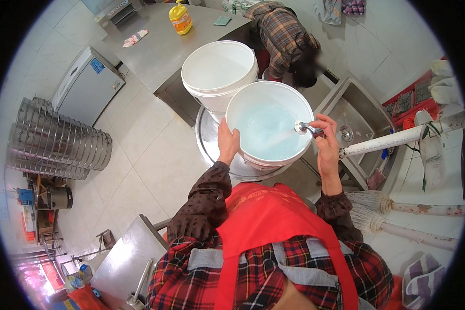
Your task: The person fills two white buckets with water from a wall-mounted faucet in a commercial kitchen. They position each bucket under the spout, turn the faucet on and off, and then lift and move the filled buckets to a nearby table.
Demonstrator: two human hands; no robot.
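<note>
My left hand [228,142] rests against the near left rim of a white plastic bucket [252,157] that holds bluish water. The fingers of my right hand [328,153] are on a metal faucet [309,128] at the bucket's right rim, and a stream of water runs from it into the bucket. A second white bucket [219,64] stands just beyond, touching or very near the first. Beneath them shows a large round metal tray or lid [207,143]. I cannot tell what holds the tray up.
A person [285,38] in a plaid top bends down beyond the buckets. A steel sink [366,100] and white pipe [387,143] lie right, above mops [372,201]. A steel table [147,58] bears a yellow jug [181,19]. Stacked metal steamers [62,139] stand left.
</note>
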